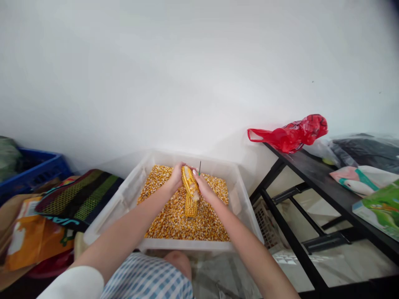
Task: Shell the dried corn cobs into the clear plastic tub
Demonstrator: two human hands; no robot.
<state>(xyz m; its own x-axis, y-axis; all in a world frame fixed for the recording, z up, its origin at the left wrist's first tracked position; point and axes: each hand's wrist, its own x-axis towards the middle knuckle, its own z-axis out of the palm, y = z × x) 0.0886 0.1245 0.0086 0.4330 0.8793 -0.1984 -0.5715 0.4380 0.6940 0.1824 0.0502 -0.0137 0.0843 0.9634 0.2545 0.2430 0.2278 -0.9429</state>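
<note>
My left hand (177,177) is closed around the upper left side of a corn cob (188,179), which is tilted over the bin. Part of this cob is stripped pale, while yellow kernels stay on its left side. Against its right side is my right hand (203,186), its fingers closed. From that hand a thin dark shaft with a green base points up, apparently a screwdriver (200,167); its handle is mostly hidden. Below the held cob, a second corn cob (190,208) lies on loose corn kernels (168,222) in a white plastic bin (187,245).
A black table frame (293,207) stands at the right, bearing a red plastic bag (293,133) and several packages. Under it is a pale basket (264,220). At the left are a blue crate (40,168), a mesh bag (81,197) and an orange package (37,238). A white wall rises behind.
</note>
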